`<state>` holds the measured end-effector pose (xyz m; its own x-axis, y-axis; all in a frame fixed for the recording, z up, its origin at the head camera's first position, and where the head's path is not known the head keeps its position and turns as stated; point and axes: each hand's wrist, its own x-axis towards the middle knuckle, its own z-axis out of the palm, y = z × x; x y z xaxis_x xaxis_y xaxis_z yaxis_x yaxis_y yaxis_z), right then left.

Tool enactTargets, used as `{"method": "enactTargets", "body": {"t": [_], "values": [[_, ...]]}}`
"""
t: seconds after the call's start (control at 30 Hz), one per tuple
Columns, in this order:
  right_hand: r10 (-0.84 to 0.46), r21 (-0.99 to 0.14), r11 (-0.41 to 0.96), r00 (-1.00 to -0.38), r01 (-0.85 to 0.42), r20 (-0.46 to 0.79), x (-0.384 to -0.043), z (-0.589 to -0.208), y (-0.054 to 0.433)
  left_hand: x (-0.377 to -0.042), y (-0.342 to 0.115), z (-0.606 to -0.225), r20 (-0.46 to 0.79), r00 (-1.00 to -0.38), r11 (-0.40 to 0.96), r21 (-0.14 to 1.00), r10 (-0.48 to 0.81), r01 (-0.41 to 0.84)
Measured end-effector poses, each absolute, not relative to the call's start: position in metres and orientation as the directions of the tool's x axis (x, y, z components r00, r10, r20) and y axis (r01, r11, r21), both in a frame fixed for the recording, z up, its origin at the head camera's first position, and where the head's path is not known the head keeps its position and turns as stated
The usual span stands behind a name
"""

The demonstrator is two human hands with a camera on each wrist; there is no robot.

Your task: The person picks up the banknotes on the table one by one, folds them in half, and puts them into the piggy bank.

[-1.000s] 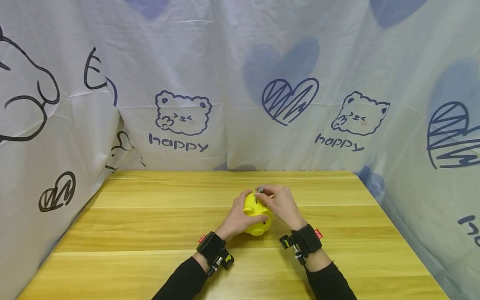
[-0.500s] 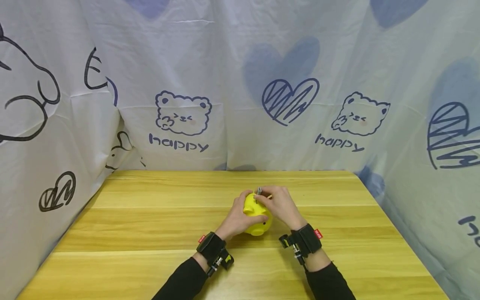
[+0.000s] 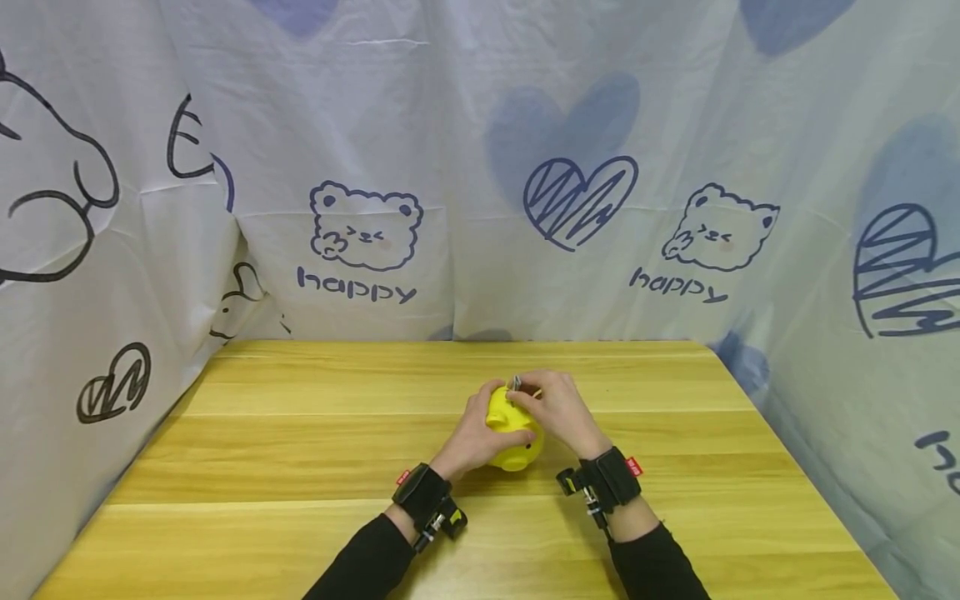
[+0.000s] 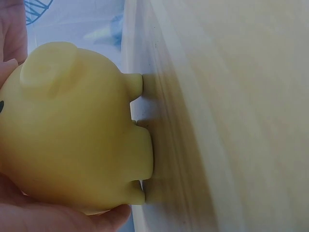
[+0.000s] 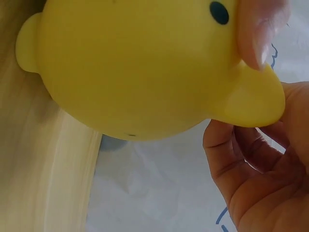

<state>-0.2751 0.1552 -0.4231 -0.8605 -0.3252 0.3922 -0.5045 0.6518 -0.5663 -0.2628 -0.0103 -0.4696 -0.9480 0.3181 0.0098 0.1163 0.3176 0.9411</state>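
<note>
A yellow piggy bank [image 3: 517,458] stands on its short legs on the wooden table, its snout [image 4: 48,67] showing in the left wrist view. My left hand [image 3: 476,433] grips it from the left, thumb across the head. Above the slot in the pig's back, my right hand [image 3: 558,408] pinches a small, thin grey-white piece [image 3: 516,382] that looks like folded paper. Its lower end meets the top of the pig; how far it sits in the slot is hidden by the fingers. In the right wrist view the pig's ear [image 5: 251,99] hides the fingertips.
The wooden table [image 3: 300,450] spreads out on both sides of the hands. White cloth [image 3: 465,242] printed with hearts and bears hangs behind it and along the left and right sides. Each wrist wears a black strapped camera.
The right hand and the grey-white piece have shifted slightly left and down at the pig's back, and less of the slot shows. The left hand and the piggy bank hold still.
</note>
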Motion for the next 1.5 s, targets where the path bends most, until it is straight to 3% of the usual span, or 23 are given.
{"method": "enactTargets", "body": {"t": [0.67,1.13,1.5], "values": [[-0.334,-0.613,0.655,-0.897,-0.442,0.29,-0.2755,-0.4192,0.1531,-0.2647,-0.0123,-0.47,0.023,-0.945,0.301,0.945,0.326,0.127],[-0.273,-0.648,0.614,-0.892,-0.45,0.361,-0.2761,-0.4258,0.1549,-0.2634,-0.0119,-0.4703,0.006,-0.946,0.311,0.943,0.325,0.113],[-0.276,-0.667,0.53,-0.85,-0.523,0.448,-0.2758,-0.4261,0.1577,-0.2627,-0.0115,-0.4701,0.017,-0.948,0.325,0.937,0.317,0.125]]}}
